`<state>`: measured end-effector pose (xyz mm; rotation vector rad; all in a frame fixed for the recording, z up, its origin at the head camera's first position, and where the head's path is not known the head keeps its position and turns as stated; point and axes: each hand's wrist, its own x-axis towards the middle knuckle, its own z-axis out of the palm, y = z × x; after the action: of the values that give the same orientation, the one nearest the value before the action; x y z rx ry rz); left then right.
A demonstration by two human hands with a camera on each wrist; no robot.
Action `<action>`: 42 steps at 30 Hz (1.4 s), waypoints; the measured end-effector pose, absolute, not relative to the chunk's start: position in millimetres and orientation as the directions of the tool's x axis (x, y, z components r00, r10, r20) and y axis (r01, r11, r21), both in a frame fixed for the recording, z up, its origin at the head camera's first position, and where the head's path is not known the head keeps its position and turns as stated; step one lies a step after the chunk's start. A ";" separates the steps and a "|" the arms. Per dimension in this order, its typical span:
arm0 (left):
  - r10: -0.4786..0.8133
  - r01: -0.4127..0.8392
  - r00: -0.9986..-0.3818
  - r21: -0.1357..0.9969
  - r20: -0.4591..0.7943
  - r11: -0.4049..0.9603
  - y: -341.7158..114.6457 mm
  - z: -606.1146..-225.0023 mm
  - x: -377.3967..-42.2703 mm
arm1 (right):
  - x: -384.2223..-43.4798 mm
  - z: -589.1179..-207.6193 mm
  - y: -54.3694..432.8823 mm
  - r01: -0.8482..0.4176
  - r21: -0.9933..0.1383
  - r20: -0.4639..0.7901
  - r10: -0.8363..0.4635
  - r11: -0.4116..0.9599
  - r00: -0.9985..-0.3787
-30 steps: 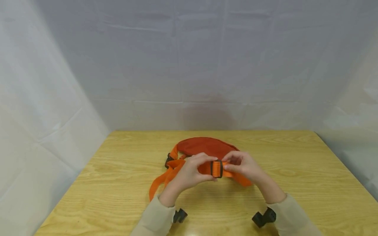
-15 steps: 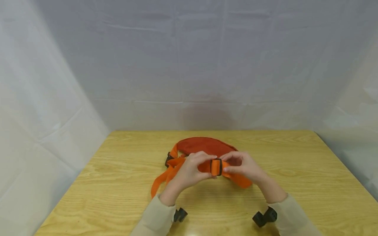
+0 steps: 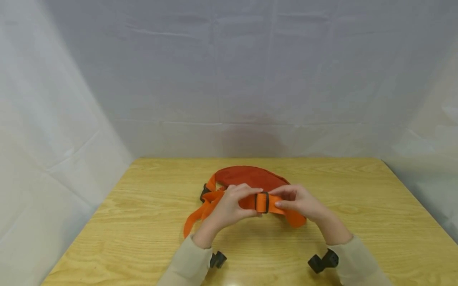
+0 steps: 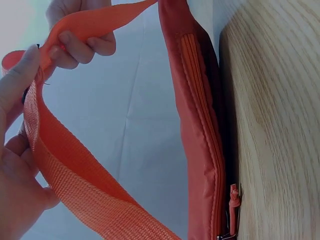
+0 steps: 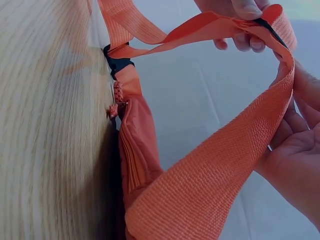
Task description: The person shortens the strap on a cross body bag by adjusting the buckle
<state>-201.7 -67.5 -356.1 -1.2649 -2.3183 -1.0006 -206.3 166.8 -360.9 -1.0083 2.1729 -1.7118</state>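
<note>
A red waist bag (image 3: 247, 176) with an orange webbing strap (image 3: 296, 219) lies toward the back of the table. Raised in front of it is a black strap slider (image 3: 266, 202) threaded with the strap. My left hand (image 3: 232, 204) pinches the slider's left side between thumb and fingers. Just right of the slider, my right hand (image 3: 299, 202) pinches the strap, thumb in front. In the right wrist view the strap (image 5: 210, 165) runs from the fingers down past the bag (image 5: 142, 135). The left wrist view shows the bag's zipper (image 4: 202, 110) facing the table.
A black buckle (image 3: 204, 193) joins the strap at the bag's left end. Loose strap trails on the wooden table (image 3: 143, 222) beside the left forearm. Black wrist devices (image 3: 323, 261) sit under both cuffs. A pale sheet (image 3: 229, 79) hangs behind the table.
My right hand has shifted slightly right along the strap, away from the slider, and more strap shows between them. My left hand stays nearly still at the slider.
</note>
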 end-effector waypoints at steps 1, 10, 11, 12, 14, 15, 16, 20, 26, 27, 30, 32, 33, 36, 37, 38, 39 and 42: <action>0.607 0.828 -0.559 0.428 0.566 0.363 -67.1 -356.4 -201.7 | -206.4 -360.7 166.2 -0.392 -0.914 0.250 -0.614 0.105 -0.748; 0.613 0.826 -0.560 0.429 0.557 0.365 -64.7 -358.1 -200.7 | -206.9 -358.0 161.3 -0.369 -0.928 0.258 -0.636 0.045 -0.727; 0.614 0.825 -0.561 0.430 0.554 0.366 -64.5 -358.1 -200.6 | -206.9 -358.0 161.0 -0.363 -0.931 0.254 -0.636 0.045 -0.729; 0.616 0.825 -0.562 0.431 0.551 0.366 -64.3 -358.2 -200.6 | -206.8 -357.7 160.5 -0.353 -0.935 0.247 -0.634 0.045 -0.733; 0.619 0.824 -0.563 0.431 0.547 0.369 -64.1 -358.1 -200.5 | -206.3 -357.3 159.4 -0.342 -0.938 0.237 -0.629 0.049 -0.741; 0.620 0.823 -0.564 0.430 0.546 0.370 -64.1 -358.3 -200.6 | -206.1 -357.1 158.9 -0.334 -0.941 0.230 -0.624 0.053 -0.746; 0.621 0.823 -0.564 0.429 0.545 0.371 -64.2 -358.2 -200.6 | -205.7 -356.8 158.3 -0.326 -0.944 0.222 -0.618 0.058 -0.754; 0.623 0.823 -0.565 0.424 0.542 0.377 -64.5 -358.2 -200.8 | -205.0 -356.7 156.1 -0.276 -0.958 0.182 -0.590 0.073 -0.787; 0.616 0.816 -0.575 0.424 0.538 0.392 -65.2 -357.8 -200.6 | -205.8 -359.8 155.6 -0.256 -0.965 0.177 -0.585 0.055 -0.792; 0.617 0.817 -0.574 0.423 0.539 0.391 -65.3 -357.8 -200.6 | -206.1 -360.5 156.2 -0.268 -0.962 0.186 -0.591 0.053 -0.785; 0.622 0.824 -0.565 0.414 0.542 0.387 -65.4 -357.8 -200.8 | -207.5 -362.7 159.5 -0.309 -0.951 0.225 -0.634 0.023 -0.740; 0.625 0.831 -0.555 0.402 0.549 0.385 -65.7 -357.5 -200.9 | -208.7 -363.9 162.9 -0.331 -0.943 0.248 -0.673 -0.005 -0.697; 0.625 0.833 -0.552 0.396 0.553 0.386 -65.9 -357.3 -201.0 | -209.3 -364.4 164.6 -0.334 -0.942 0.257 -0.696 -0.025 -0.671; 0.621 0.835 -0.550 0.390 0.559 0.389 -66.8 -357.0 -201.3 | -210.8 -365.8 169.2 -0.323 -0.944 0.263 -0.739 -0.065 -0.620; 0.620 0.833 -0.552 0.392 0.557 0.390 -67.0 -356.9 -201.3 | -211.0 -366.2 170.3 -0.319 -0.945 0.260 -0.745 -0.067 -0.614; 0.620 0.831 -0.555 0.396 0.554 0.390 -67.1 -356.9 -201.3 | -211.1 -366.6 171.0 -0.313 -0.948 0.255 -0.745 -0.065 -0.617; 0.621 0.828 -0.560 0.403 0.549 0.390 -67.1 -357.0 -201.3 | -210.8 -366.7 171.5 -0.307 -0.950 0.248 -0.738 -0.058 -0.628; 0.621 0.815 -0.577 0.429 0.530 0.390 -66.6 -357.3 -201.3 | -209.8 -366.6 171.6 -0.300 -0.954 0.231 -0.701 -0.026 -0.675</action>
<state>-201.3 -66.6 -357.3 -1.2605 -2.3686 -0.9732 -209.8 171.6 -366.6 -1.0513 1.9350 -1.7507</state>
